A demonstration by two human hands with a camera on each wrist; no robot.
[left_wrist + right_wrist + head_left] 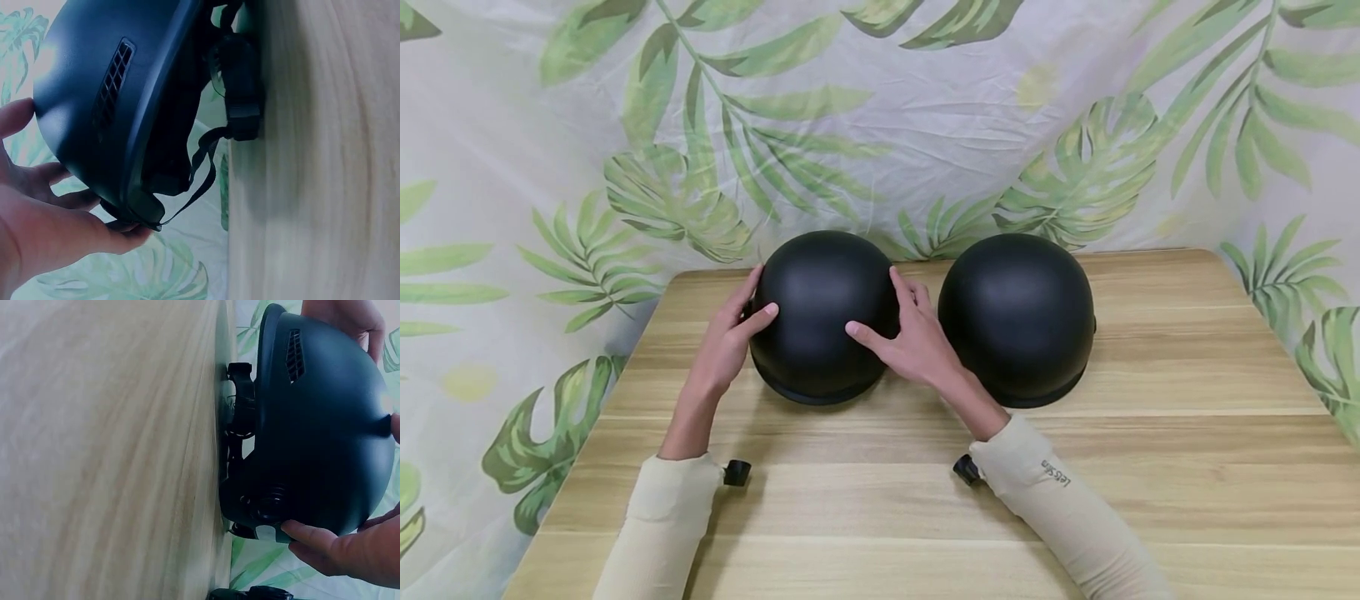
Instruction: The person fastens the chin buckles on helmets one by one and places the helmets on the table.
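Note:
Two black domed helmets are side by side on a wooden table. Both hands hold the left helmet (823,325), dome up. The left hand (724,350) grips its left side, thumb on the shell and fingers reaching toward the rim. On the other side, the right hand (919,340) spreads thumb and fingers over the shell, next to the second helmet (1017,321). In the left wrist view, a vent slot (114,81) and dangling chin strap (206,165) show, with the rim apart from the tabletop. A round side fitting (270,503) sits near the right fingertips.
The wooden table (850,517) has its far edge against a leaf-print cloth (925,108). Small black devices (737,472) are fixed at both sleeve cuffs. The second helmet stands close to the right forearm.

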